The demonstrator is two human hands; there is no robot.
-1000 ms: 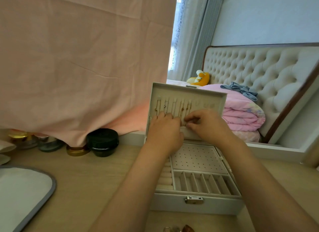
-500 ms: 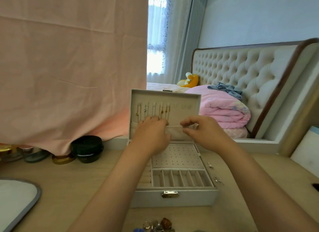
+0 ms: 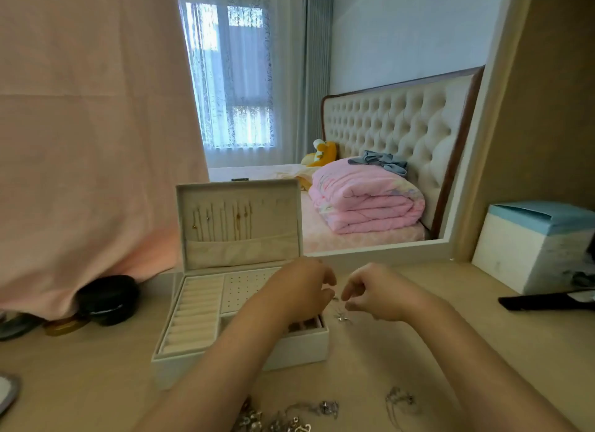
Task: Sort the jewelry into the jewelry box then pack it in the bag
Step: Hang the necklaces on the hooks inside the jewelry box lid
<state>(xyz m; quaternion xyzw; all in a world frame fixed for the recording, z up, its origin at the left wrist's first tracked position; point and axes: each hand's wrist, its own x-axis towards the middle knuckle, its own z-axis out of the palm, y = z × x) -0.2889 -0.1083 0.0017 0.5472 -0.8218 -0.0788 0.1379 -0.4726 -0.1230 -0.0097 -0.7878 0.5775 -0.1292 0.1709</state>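
Between the two hands, just off the right side of the open jewelry box (image 3: 193, 322), a small silver piece (image 3: 342, 317) sits low against the wooden table (image 3: 386, 351). Whether it hangs or lies flat is too fine to tell. The left hand (image 3: 302, 291) reaches across the box's right front compartments with its fingers curled toward the piece. The right hand (image 3: 378, 295) faces it from the other side, thumb and forefinger drawn together just above the piece. I cannot tell whether either hand actually grips it. Beyond the left hand the box's lid (image 3: 238, 193) stands upright, with several thin necklaces (image 3: 222, 222) hanging in a row above a fabric pocket. Left of that hand lie the ring rolls and a dotted earring panel. Nearer the person than both hands, at the table's front edge, is a heap of loose jewelry (image 3: 283, 418), and a separate fine chain (image 3: 399, 399) lies under the right forearm's side. Far to the left of the hands a black round case (image 3: 108, 299) and a gold-lidded jar (image 3: 64, 327) sit beneath a hanging pink cloth (image 3: 96, 142). Well to the right of the right hand stand a white and blue carton (image 3: 531, 248) and a flat black object (image 3: 547, 303).
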